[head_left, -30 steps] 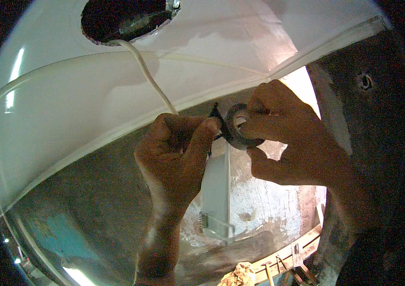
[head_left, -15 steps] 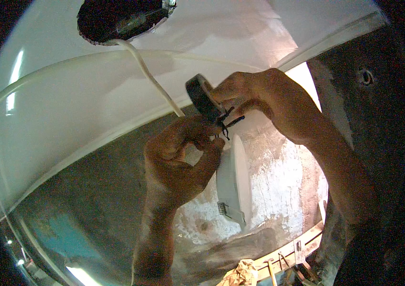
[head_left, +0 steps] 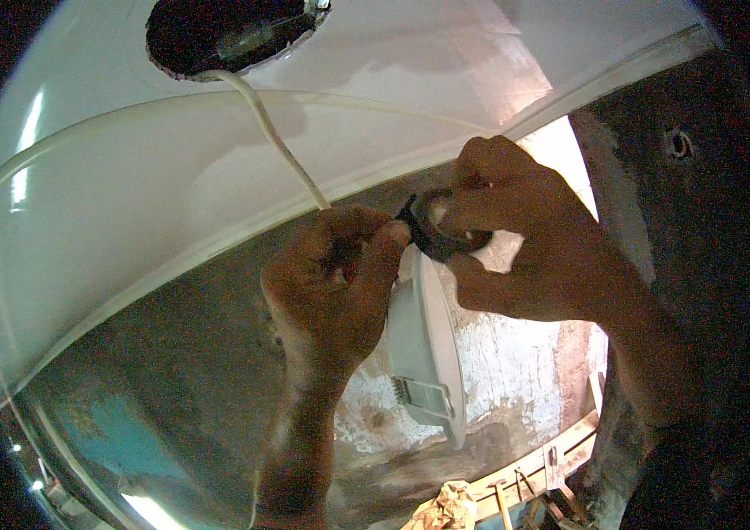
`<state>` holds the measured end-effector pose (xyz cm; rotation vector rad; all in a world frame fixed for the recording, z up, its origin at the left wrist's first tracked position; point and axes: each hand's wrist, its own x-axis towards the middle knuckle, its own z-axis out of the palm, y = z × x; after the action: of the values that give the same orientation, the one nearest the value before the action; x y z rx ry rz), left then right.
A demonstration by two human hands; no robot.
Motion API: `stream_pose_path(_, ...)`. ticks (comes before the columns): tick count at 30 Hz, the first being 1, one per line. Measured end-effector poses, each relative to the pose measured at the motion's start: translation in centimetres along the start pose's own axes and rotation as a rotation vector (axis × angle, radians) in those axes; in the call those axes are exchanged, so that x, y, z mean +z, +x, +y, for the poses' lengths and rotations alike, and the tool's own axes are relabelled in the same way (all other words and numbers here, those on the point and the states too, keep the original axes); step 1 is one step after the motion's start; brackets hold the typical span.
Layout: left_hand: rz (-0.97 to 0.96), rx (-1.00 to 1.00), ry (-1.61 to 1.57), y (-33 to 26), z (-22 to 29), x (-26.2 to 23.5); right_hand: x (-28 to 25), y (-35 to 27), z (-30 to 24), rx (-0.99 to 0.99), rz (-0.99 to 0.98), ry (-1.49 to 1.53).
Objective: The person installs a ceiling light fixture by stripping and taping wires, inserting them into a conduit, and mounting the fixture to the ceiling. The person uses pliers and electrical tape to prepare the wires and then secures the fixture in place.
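Right hand (head_left: 534,243), half-curled, grips a ring-shaped dark tape roll (head_left: 433,246); left hand (head_left: 331,278), fingertips together, pinches apparently tape-wrapped wiring (head_left: 407,210).

Dim, grainy fisheye view with harsh bright spots.
A hard white streak glares on the glossy ceiling (head_left: 392,53), which carries soft grey shadows; a patch beyond the right hand (head_left: 525,238) is blown out. Both it and the left hand (head_left: 331,274) look dark against the brighter wall (head_left: 516,371). Edges bow, corners fall black.
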<state>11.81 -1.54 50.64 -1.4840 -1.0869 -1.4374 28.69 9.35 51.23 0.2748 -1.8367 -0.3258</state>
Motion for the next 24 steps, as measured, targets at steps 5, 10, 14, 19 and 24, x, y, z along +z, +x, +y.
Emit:
stream_pose_path(5, -0.052, 0.037, -0.076, 0.2, -0.5, -0.3, 0.6, 0.8, -0.7, 0.313, 0.081, 0.688)
stream_pose_path(10, -0.123, 0.133, -0.162, 0.4, -1.7, 0.3, 0.8, 2.7, -0.3, 0.230, 0.002, 0.540)
stream_pose_path(14, -0.096, 0.132, -0.247, 0.1, -1.8, 0.2, 0.9, 2.3, 1.0, 0.094, -0.057, -0.031)
stream_pose_path(19, -0.073, 0.097, 0.030, 0.3, -1.2, 0.2, 1.2, -0.1, 1.3, 0.025, 0.099, -0.171)
stream_pose_path(24, -0.107, 0.007, -0.134, 0.5, -0.2, 0.8, 0.0, 0.3, 0.7, 0.334, 0.025, 0.758)
